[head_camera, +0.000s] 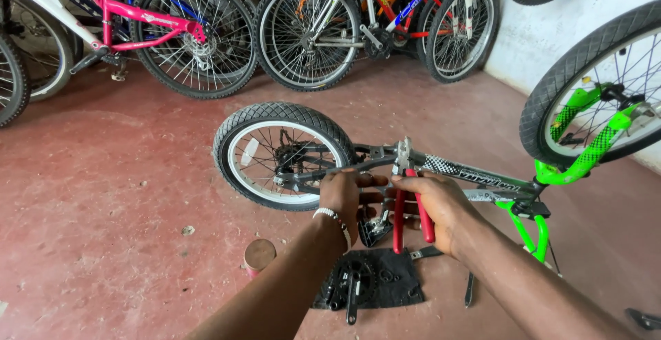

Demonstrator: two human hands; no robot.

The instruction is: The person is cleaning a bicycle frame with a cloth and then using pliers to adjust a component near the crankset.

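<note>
Upper left of the frame: pink and white bicycle [148,20] parked upright, black spoked wheels, standing on the worn red concrete floor [89,175]. Next to it along the top, a row of parked bicycles with silver, red and blue frames [372,9] leaning near the white wall [551,30]

Lower left of centre: small brown-topped cylindrical can [259,255] on the floor, apart from both arms

Centre: small upside-down bicycle with grey and neon-green frame [482,178]. Its small black tyre with white rim [282,154] sits centre-left, the larger black tyre held in the green fork [592,99] sits at right edge

Left hand [342,199], white beaded band at the wrist, fingers curled and clenched onto the grey frame stays just right of the small wheel's hub; what exactly sits under the fingertips is hidden

Right hand [435,206] touching the left one, fingers wrapped tight around red-handled metal pliers [407,199]. Handles point down toward the camera, metal nose points up and meets the frame tube just above the hands; can't tell if the nose bites anything

Below the hands, bottom centre: black square mat [396,271] on the floor, with a black crank arm with chainring [350,286] lying on it. A black pedal [375,230] shows just above the mat, partly hidden by the hands. A slim dark metal tool [469,289] lies on the floor right of the mat, under the right forearm
</note>
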